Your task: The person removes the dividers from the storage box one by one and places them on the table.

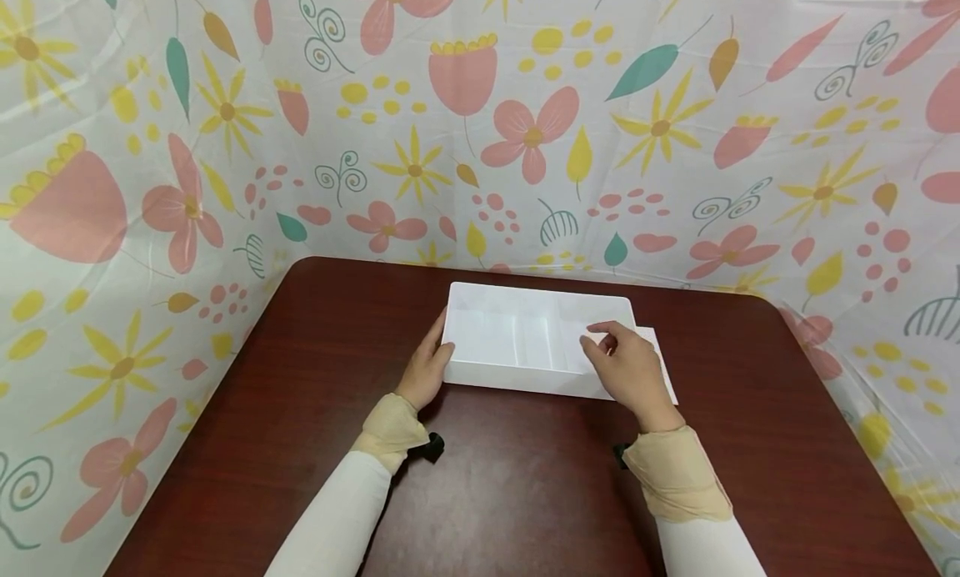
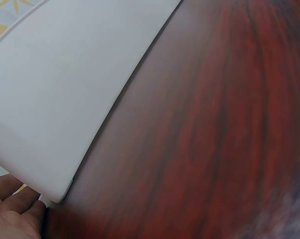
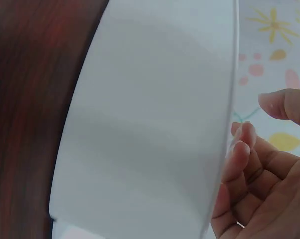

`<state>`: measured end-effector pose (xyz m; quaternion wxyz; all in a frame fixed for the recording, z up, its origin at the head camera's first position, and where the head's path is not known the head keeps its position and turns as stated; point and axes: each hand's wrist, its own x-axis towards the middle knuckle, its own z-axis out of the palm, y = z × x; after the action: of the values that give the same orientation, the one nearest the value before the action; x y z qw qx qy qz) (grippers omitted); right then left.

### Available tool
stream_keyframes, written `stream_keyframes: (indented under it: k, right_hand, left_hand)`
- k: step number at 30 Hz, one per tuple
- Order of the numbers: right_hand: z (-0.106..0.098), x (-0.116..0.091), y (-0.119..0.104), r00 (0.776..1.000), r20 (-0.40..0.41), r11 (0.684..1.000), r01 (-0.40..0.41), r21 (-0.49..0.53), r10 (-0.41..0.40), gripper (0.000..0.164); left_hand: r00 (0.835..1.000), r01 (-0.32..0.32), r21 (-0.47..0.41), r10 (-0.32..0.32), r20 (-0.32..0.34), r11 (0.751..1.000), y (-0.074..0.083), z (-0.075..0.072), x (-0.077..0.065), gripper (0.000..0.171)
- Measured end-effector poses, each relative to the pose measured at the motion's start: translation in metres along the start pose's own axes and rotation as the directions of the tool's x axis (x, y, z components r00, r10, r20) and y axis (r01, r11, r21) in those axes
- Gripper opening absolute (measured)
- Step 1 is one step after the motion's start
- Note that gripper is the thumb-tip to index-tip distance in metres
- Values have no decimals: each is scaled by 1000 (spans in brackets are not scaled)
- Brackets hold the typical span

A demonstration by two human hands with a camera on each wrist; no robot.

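A shallow white box (image 1: 498, 327), its top uncovered, lies on the dark red-brown table; faint upright lines cross its inside. My left hand (image 1: 425, 373) holds the box's left end, thumb at the near corner and fingers along the end wall. In the left wrist view, the fingers (image 2: 21, 201) meet the box's corner. Over the box's right end is my right hand (image 1: 633, 373), thumb and forefinger curved with a gap between them and nothing held. The right wrist view shows its fingers (image 3: 244, 159) beside the rim of the long wall (image 3: 145, 119).
A flat white piece (image 1: 662, 364) sticks out from under the box's right end. The wooden table (image 1: 510, 477) has rounded far corners. Flower-printed cloth (image 1: 525, 185) hangs behind and beside it. Small black devices (image 1: 431, 448) sit at both wrists, below beige wraps.
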<state>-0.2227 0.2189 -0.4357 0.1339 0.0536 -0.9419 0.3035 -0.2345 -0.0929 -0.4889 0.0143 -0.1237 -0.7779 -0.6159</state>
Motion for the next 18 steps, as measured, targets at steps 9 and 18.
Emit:
stream_keyframes:
  k: [9, 18]
  right_hand:
    - [15, 5, -13, 988, 157, 999, -3, -49, 11, 46]
    - [30, 8, -18, 958, 263, 981, -66, -185, 114, 54]
  left_hand:
    - [1000, 9, -8, -9, 2, 1000, -25, 2, 10, 59]
    - [999, 40, 19, -40, -19, 999, -37, 5, 13, 61]
